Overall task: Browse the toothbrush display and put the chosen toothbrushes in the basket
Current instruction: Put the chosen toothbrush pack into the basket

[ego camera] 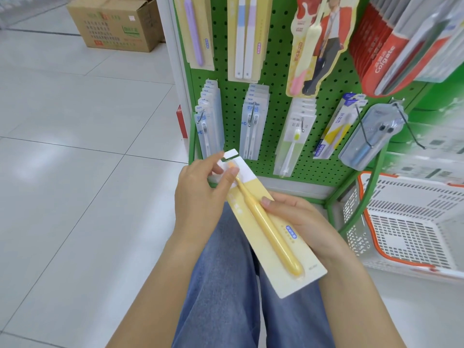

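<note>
A yellow toothbrush in a yellow-and-white card pack (270, 237) lies slanted over my lap, below the display. My left hand (198, 194) pinches the pack's upper end near the brush head. My right hand (301, 222) holds the pack from its right side, thumb on the front by the handle. The green pegboard display (278, 96) holds several hanging toothbrush packs in front of me. A white plastic basket with an orange rim (401, 227) stands on the floor at the right, beside the display's base, and looks empty where visible.
Red Colgate packs (381, 49) hang at the upper right on long hooks that stick out. A cardboard box (115, 23) sits on the white tiled floor at the far left. My knees in blue jeans (226, 272) are below the pack.
</note>
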`<state>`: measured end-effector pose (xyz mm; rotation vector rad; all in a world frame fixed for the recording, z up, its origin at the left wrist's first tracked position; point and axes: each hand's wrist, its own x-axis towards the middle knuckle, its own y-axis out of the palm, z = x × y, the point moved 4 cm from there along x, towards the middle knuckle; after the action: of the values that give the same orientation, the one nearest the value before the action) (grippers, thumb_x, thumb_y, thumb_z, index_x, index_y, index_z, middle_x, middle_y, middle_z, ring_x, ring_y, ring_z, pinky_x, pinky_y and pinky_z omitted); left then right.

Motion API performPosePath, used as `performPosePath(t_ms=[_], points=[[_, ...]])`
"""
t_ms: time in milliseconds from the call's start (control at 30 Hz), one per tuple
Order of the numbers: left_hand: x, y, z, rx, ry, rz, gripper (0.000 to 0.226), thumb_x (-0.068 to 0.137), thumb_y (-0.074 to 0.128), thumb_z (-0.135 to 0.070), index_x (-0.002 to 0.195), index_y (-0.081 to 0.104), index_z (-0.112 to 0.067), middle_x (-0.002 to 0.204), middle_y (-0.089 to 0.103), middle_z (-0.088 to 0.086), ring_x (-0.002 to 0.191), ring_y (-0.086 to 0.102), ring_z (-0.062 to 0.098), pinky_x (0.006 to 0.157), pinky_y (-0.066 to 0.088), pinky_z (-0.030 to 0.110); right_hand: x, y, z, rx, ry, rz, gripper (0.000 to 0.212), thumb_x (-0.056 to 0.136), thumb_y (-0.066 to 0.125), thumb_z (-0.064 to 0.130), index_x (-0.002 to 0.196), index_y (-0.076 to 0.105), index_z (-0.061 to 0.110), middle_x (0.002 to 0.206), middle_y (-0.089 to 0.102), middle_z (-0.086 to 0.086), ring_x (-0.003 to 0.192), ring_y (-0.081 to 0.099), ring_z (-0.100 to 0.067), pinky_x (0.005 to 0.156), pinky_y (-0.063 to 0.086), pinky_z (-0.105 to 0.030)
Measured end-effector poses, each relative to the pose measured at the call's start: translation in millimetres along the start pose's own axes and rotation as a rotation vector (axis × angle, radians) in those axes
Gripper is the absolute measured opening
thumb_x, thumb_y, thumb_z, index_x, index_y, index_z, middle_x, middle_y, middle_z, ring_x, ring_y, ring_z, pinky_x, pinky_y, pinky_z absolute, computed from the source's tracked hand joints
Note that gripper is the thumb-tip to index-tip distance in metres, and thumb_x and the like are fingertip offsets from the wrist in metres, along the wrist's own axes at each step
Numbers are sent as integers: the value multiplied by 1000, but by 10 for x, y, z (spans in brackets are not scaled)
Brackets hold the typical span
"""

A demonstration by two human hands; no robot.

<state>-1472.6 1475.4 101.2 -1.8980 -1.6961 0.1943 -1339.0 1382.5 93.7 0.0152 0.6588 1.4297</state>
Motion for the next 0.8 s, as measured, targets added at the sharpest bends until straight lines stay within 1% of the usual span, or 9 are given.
performPosePath(t_ms=[67,133,233,267,333,467,633,767,800], points=[[-90,14,4,-101,-52,-37,51,88,70,-28,134,51,-28,107,53,-22,99,53,4,82,44,18,4,-24,-9,28,-29,-48,27,82,59,19,101,70,3,75,71,-10,54,66,-15,51,54,-22],[-187,69,2,-270,-218,-6,59,86,71,-28,138,44,-29,114,51,-26,98,56,-6,86,47,17,10,-31,-21,66,-74,-95,20,87,58,16,98,71,5,76,72,-9,55,67,-14,52,54,-22],[-292,157,34,-424,-363,125,26,88,70,-34,112,64,-27,101,69,-15,89,66,1,90,54,34,41,-37,-44,112,-146,-173,19,89,59,16,99,71,6,82,73,-11,60,68,-15,55,56,-23],[-321,169,6,-467,-370,171,13,90,68,-31,99,70,-23,93,73,-8,85,68,7,87,55,36,50,-40,-47,116,-165,-198,18,87,60,17,98,71,6,81,73,-11,60,68,-15,56,56,-23],[-387,183,-46,-556,-375,213,12,91,65,-21,85,72,-14,82,74,3,75,68,11,74,56,29,67,-50,-50,125,-197,-233,18,83,62,20,93,72,9,78,73,-9,61,67,-15,55,55,-23],[-508,212,-120,-676,-374,246,13,92,62,-12,88,73,-6,80,74,6,70,68,11,62,54,21,63,-61,-64,148,-221,-252,21,79,63,23,94,71,10,78,72,-9,62,67,-15,58,56,-25],[-497,155,-115,-567,-309,126,10,90,67,-16,84,75,-14,76,74,1,67,69,12,59,54,25,82,-98,-95,-79,-377,-408,15,90,62,17,104,67,18,80,70,-1,67,63,-8,63,52,-21],[-451,75,-179,-417,-199,47,9,89,69,-24,83,76,-25,70,72,-6,61,67,18,62,56,31,86,-78,-134,-296,-411,-399,48,71,71,46,115,62,31,101,72,5,83,69,-9,70,51,-20],[-442,61,-198,-411,-185,42,9,89,69,-25,83,76,-25,69,71,-6,60,67,20,62,56,32,81,-69,-147,-305,-404,-388,50,68,72,45,114,62,30,103,72,4,86,70,-13,73,53,-23]])
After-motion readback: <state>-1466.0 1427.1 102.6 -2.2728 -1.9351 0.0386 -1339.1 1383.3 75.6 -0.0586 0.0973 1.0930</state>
